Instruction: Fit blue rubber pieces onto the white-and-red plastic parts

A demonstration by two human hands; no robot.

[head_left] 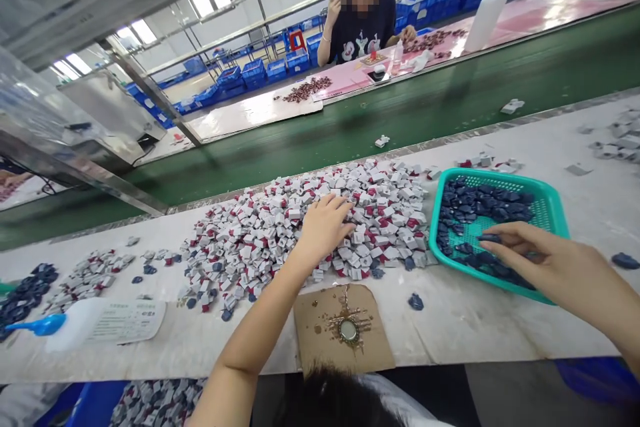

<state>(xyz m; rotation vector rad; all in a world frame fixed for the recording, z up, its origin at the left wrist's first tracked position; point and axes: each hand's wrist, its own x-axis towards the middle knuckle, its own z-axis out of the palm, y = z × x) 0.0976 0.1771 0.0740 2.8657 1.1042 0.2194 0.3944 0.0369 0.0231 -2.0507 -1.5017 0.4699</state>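
Note:
My left hand [327, 223] lies palm down on a wide pile of small pale grey and dark red pieces [265, 240], its fingers spread over them. Over at the right, my right hand [550, 257] pinches a small dark blue piece [490, 237] between thumb and fingers, above a green plastic basket [563, 213]. Inside the basket are many similar dark blue pieces [480, 200]. In front of me rests a brown cardboard square [320, 347] with a round metal cap [348, 329] on it, ringed by wet brownish stains.
A white bottle with a blue nozzle [115, 321] lies at the left, near dark blue pieces [30, 293]. Beyond the table runs a green conveyor belt [280, 140]. Across it sits a person [363, 33]. A blue bin [95, 403] holds grey pieces below the table's edge.

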